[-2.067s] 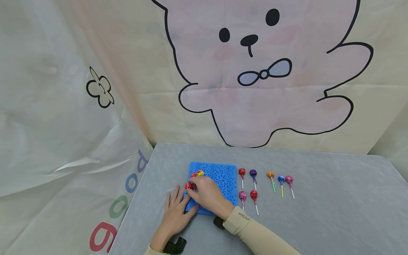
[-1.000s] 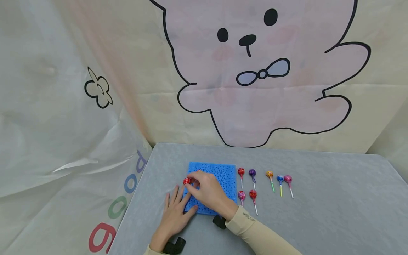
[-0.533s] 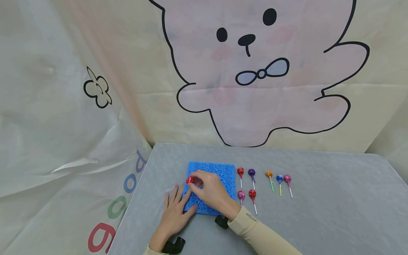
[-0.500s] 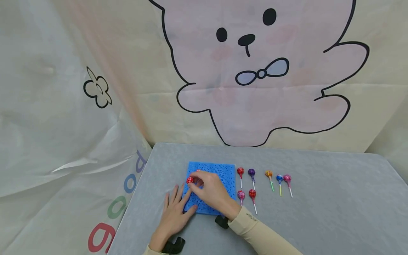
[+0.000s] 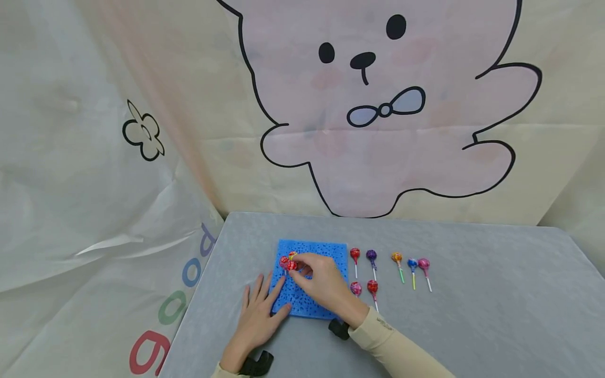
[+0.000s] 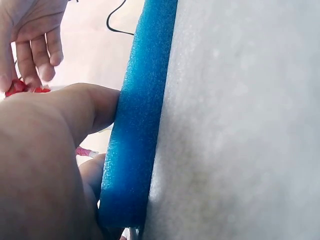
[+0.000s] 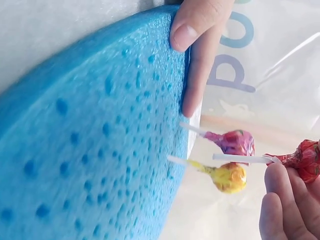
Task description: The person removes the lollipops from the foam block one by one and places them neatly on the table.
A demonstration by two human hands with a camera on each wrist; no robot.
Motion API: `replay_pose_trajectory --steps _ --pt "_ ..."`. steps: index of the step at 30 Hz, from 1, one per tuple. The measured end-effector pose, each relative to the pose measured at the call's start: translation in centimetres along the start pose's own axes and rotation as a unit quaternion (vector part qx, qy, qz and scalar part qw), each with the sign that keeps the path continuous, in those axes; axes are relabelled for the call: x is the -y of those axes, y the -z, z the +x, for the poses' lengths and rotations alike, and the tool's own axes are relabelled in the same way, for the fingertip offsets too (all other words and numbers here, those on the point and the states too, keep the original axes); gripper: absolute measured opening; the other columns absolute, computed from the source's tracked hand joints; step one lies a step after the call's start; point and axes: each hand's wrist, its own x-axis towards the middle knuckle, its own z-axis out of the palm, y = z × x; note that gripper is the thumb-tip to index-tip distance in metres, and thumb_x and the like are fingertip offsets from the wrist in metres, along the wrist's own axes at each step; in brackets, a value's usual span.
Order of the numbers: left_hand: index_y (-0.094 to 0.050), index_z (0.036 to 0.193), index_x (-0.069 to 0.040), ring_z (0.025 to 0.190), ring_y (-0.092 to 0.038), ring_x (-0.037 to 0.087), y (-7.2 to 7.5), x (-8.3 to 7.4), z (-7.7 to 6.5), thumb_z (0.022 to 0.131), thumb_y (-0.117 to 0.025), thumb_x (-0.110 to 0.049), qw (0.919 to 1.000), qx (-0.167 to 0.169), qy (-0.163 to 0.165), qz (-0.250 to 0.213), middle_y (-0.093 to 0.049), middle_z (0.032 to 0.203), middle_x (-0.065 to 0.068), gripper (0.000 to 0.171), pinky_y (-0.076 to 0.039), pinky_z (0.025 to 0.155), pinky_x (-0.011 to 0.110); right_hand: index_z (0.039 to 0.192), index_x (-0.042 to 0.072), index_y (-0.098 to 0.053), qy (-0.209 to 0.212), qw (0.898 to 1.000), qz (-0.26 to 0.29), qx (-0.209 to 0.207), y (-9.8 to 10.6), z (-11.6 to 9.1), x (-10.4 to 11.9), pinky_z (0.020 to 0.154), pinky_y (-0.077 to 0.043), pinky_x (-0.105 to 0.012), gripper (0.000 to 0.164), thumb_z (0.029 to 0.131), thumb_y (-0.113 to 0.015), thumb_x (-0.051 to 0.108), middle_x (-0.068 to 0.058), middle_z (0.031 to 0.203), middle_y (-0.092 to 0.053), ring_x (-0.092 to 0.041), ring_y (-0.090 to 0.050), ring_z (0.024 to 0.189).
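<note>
My right hand (image 5: 328, 283) pinches a red lollipop (image 5: 292, 265) over the left part of a blue foam block (image 5: 326, 249). In the right wrist view the tip of its white stick (image 7: 240, 158) hangs free, apart from the foam. A pink lollipop (image 7: 237, 143) and a yellow lollipop (image 7: 229, 178) stand with their sticks in the foam near its far left corner. Fingers spread, my left hand (image 5: 259, 316) rests at the block's near left corner. The left wrist view shows a digit (image 6: 102, 102) against the foam's side.
Right of the block lie two red lollipops (image 5: 355, 253) (image 5: 372, 286), a purple one (image 5: 371, 255) and a pink one (image 5: 356, 289). Farther right are an orange (image 5: 396, 257), a blue (image 5: 413, 263) and another pink lollipop (image 5: 424, 264). Grey cloth covers the table (image 5: 496, 294).
With the red lollipop, my right hand has moved away from the block's left edge, upward and then right. Both standing lollipops now show beside it. My left hand has stayed in place.
</note>
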Motion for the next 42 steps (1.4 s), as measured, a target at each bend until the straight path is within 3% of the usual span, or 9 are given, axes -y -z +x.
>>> replay_pose_trajectory --steps 4,10,33,42 --pt "-0.037 0.164 -0.03 0.16 -0.013 0.044 0.0 0.0 0.0 0.102 -0.053 -0.062 1.0 -0.002 -0.005 -0.003 -0.024 0.174 0.01 0.072 -0.001 0.122 0.073 0.118 0.005 -0.077 -0.009 1.0 -0.001 -0.005 0.8 -0.5 -0.4 0.075 -0.064 -0.029 0.028 0.093 -0.08 0.016 -0.004 0.102 -0.078 -0.009 -0.07 0.081" --pt "-0.033 0.165 -0.031 0.162 -0.009 0.041 0.0 -0.2 0.1 0.101 -0.05 -0.065 0.9998 0.016 0.012 0.008 -0.02 0.175 0.007 0.074 0.001 0.123 0.071 0.116 0.006 -0.078 -0.017 1.0 -0.014 -0.015 2.1 -1.1 -1.1 0.074 -0.064 -0.03 0.027 0.091 -0.082 0.015 -0.003 0.102 -0.078 -0.009 -0.07 0.08" --pt "-0.032 0.165 -0.032 0.162 -0.006 0.04 0.0 0.0 0.2 0.101 -0.049 -0.066 0.9997 0.022 0.014 0.003 -0.018 0.176 0.005 0.074 0.003 0.123 0.072 0.111 0.005 -0.078 0.007 0.997 -0.036 -0.069 5.8 -2.5 -4.5 0.07 -0.064 -0.031 0.024 0.088 -0.084 0.011 -0.001 0.093 -0.076 -0.009 -0.07 0.077" --pt "-0.032 0.165 -0.032 0.162 -0.007 0.04 -0.1 0.0 0.2 0.101 -0.049 -0.066 0.9997 0.019 0.012 0.006 -0.019 0.175 0.005 0.075 0.002 0.124 0.071 0.113 0.006 -0.078 -0.02 0.996 -0.061 -0.067 7.2 -3.2 -5.0 0.071 -0.063 -0.031 0.026 0.088 -0.084 0.011 0.0 0.094 -0.076 -0.009 -0.069 0.08"
